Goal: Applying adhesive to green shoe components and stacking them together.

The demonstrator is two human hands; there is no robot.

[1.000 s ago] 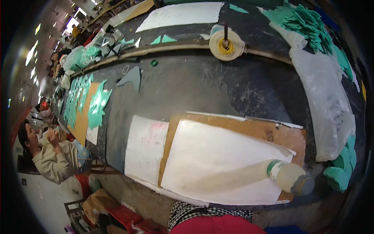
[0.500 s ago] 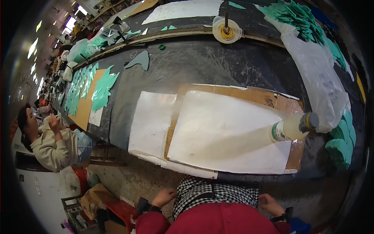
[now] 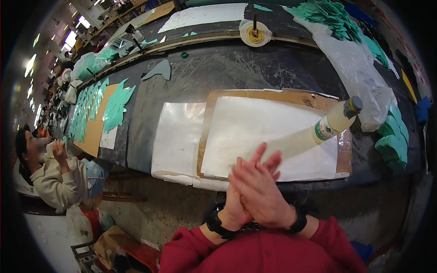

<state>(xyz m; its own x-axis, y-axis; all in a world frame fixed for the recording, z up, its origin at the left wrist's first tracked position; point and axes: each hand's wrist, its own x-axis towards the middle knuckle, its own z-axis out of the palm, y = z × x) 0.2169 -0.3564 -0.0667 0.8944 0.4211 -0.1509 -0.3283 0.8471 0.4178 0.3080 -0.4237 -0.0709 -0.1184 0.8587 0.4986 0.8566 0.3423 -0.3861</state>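
My left hand point(image 3: 234, 207) and my right hand point(image 3: 266, 198) are pressed palm to palm in front of me, with the right one partly covering the left. Their fingers stretch out over the near edge of a white sheet point(image 3: 246, 129). Nothing shows between them. The sheet lies on a brown cardboard piece point(image 3: 344, 150). On its right side stands a bottle point(image 3: 336, 119) with a green and white label, pale contents and a dark cap, apart from both hands. A smaller white board point(image 3: 179, 132) lies to the left.
Green cut pieces lie in a left group point(image 3: 117, 109) and a right stack point(image 3: 393, 139). Clear plastic point(image 3: 350, 68) drapes down the right side. A tape roll point(image 3: 256, 34) sits on the rail behind. At left, another person point(image 3: 61, 177) sits by the dark table point(image 3: 145, 123).
Both hands have come up from beside my waist and met in the middle. The view has shifted slightly, and the bottle stands where it was on the sheet.
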